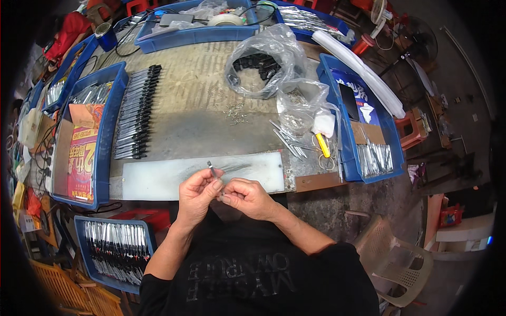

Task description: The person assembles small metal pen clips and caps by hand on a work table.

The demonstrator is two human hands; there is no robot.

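Over the near edge of a long white board (153,176), my two hands meet in front of my body. My left hand (199,194) is closed, with thumb and fingers pinching a slim pen (211,167); its dark end sticks up past the fingertips. Right beside it, my right hand (246,198) is also closed, thumb and forefinger pressed together at the pen's lower end. That end is hidden by the fingers. Left of the board lies a long row of clear pens with black ends (136,113). Tiny metal pieces (235,113) are scattered on the table beyond my hands.
A clear plastic bag of black parts (258,66) sits at the back, with a smaller bag (300,108) before it. Thin rods (287,139) and a yellow-handled tool (322,146) lie to the right. Blue trays (117,113) flank the table; another pen-filled tray (153,237) is lower left.
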